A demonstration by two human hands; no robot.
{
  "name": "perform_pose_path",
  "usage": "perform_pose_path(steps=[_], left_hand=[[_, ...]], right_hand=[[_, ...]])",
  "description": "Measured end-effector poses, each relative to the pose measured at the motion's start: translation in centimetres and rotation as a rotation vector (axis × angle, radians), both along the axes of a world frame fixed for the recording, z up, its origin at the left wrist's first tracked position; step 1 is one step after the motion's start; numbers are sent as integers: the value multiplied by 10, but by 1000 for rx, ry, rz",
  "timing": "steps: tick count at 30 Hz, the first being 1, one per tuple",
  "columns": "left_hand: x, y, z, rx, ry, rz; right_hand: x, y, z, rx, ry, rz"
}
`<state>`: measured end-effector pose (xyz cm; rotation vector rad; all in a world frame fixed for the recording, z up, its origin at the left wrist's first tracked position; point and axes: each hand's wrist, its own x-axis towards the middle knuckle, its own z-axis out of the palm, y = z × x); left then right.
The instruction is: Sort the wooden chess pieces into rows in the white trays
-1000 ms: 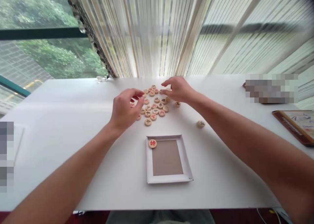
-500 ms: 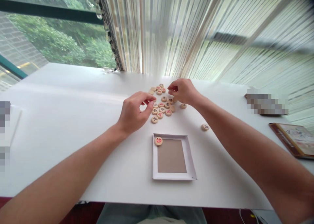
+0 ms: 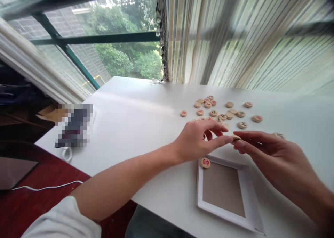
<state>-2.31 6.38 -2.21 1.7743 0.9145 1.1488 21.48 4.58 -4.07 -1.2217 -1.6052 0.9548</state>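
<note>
Between its thumb and fingers my right hand (image 3: 279,156) pinches a round wooden piece (image 3: 236,139) with a dark mark, above the far edge of a shallow white box (image 3: 200,187). My left hand (image 3: 200,139) is beside it, fingers apart, its thumb tip close to that piece; whether they touch is unclear. A piece with a red character (image 3: 205,162) sits in the box's far left corner. Beyond my hands lie several round pieces, some with red marks like the one at the left (image 3: 183,113), some dark (image 3: 242,125), some blank (image 3: 229,105).
The white table (image 3: 125,120) runs to a window and a string curtain (image 3: 235,40) at the back. A blurred dark object (image 3: 74,125) lies on the table's left end, near a white ring-like item (image 3: 67,154). A white cable (image 3: 47,188) crosses the red floor.
The view has turned left. Both hands have come back from the pieces toward the box, and my right hand now holds a piece. More pieces are spread out on the right.
</note>
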Motion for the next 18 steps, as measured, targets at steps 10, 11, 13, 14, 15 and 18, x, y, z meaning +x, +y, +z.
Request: perform_pose_path(steps=[10,11,13,14,15,18], left_hand=[[-6,-7,13,-2,82,-15],[-6,-7,14,3,102,-17],[-6,-8,16,7,117,-7],[-6,-8,17,15,125,4],[-6,-9,18,24,136,11],[-6,-9,21,42,141,8]], right_hand=[[-4,-9,12,-150,153,-55],[-7,-10,14,-169,214,-23],[-11,-12,18,-231,328,45],[-13,-12,20,-255,373,71],[-15,-13,21,-279,409,91],[-17,-14,23,-320,484,125]])
